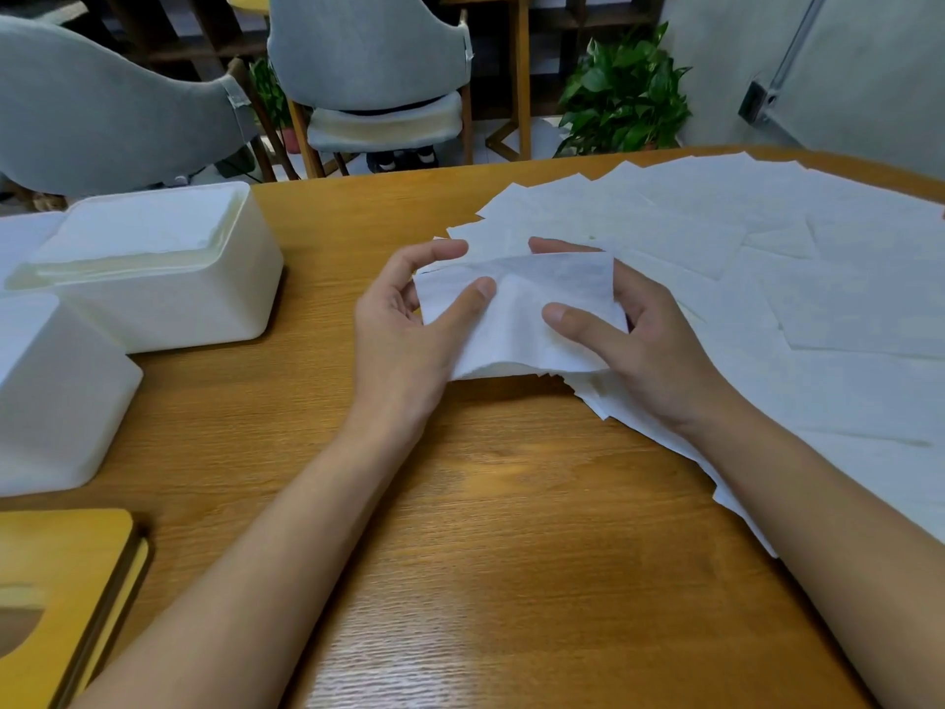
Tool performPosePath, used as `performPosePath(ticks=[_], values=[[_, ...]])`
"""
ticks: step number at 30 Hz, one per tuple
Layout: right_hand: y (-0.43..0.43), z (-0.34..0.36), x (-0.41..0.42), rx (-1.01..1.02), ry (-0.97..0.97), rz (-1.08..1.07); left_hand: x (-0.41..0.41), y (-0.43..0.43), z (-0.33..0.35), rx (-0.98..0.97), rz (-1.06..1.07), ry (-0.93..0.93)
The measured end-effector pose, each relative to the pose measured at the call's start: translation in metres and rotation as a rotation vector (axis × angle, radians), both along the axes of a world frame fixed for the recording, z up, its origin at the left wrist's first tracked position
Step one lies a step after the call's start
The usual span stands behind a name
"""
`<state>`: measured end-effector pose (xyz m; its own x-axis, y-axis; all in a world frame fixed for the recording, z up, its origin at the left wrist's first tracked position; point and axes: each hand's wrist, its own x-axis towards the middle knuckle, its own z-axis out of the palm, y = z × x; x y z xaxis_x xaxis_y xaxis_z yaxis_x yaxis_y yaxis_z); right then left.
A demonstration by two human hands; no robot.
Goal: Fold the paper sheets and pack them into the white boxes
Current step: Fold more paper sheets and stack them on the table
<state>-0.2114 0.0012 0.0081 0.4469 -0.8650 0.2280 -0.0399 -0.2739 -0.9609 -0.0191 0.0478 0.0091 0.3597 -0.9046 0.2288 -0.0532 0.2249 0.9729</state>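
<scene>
A folded white paper sheet (516, 319) is held just above the wooden table (511, 504) at the centre. My left hand (409, 340) pinches its left side, thumb on top and fingers curled behind. My right hand (649, 345) pinches its right side the same way. Several flat white sheets (767, 258) lie spread in a fan over the right half of the table. An open white box (153, 268) stands at the left, with stacked white paper inside. A second white box (56, 391) stands in front of it.
A wooden lid with an oval slot (56, 596) lies at the lower left corner. Two grey chairs (368, 69) and a potted green plant (624, 94) stand beyond the far table edge. Bare wood shows between my forearms.
</scene>
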Motion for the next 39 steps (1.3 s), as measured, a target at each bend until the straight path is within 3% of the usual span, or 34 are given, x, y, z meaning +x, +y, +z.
performPosePath(ticks=[9,13,20,24,31,36,39], values=[[-0.004,-0.003,-0.002,-0.087,0.055,-0.086,0.003,-0.002,-0.001,-0.023,0.086,-0.201],[-0.009,-0.002,-0.004,-0.019,-0.01,-0.115,0.008,-0.003,-0.002,0.006,0.173,-0.226],[-0.009,0.002,-0.004,0.142,-0.257,-0.043,-0.003,-0.002,0.003,0.227,-0.195,0.106],[-0.011,0.001,-0.005,0.12,-0.211,-0.027,0.004,-0.007,0.001,0.252,-0.233,0.23],[-0.008,0.009,-0.015,0.099,0.053,0.16,0.008,-0.005,-0.001,0.218,-0.175,0.029],[-0.01,0.006,-0.017,0.023,0.121,-0.068,0.001,-0.004,-0.008,0.1,-0.189,-0.161],[-0.018,0.005,-0.022,-0.048,0.136,-0.204,-0.004,-0.004,-0.018,-0.022,-0.035,-0.523]])
